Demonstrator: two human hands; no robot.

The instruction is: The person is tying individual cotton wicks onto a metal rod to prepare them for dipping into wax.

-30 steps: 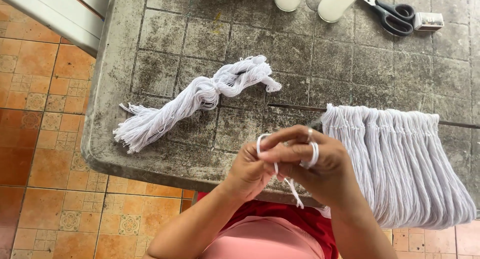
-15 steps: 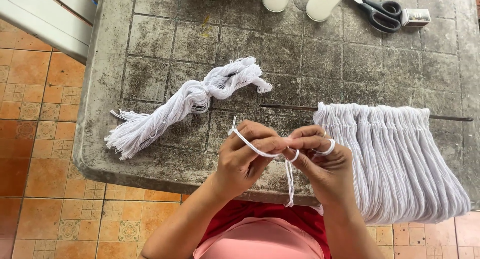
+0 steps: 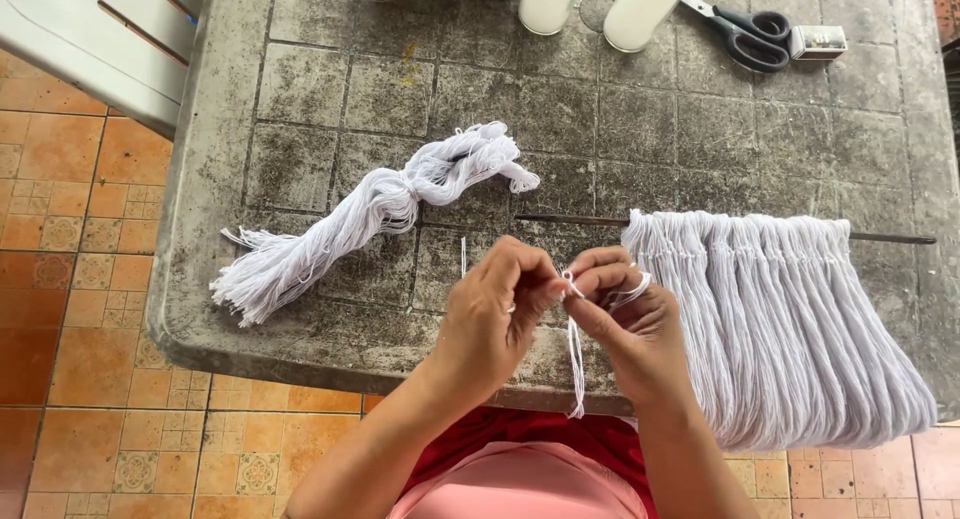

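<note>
The grey tabletop (image 3: 330, 89) carries a white fringe (image 3: 790, 329) hung on a thin rod (image 3: 570, 220) at right, and a loose yarn bundle (image 3: 370, 214) at left. Near its front edge, left hand (image 3: 490, 319) and right hand (image 3: 625, 314) pinch one cord (image 3: 576, 364) between them.

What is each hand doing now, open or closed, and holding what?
Left hand: closed, pinching the white cord.
Right hand: closed on the same white cord, which is looped around its fingers.
</note>
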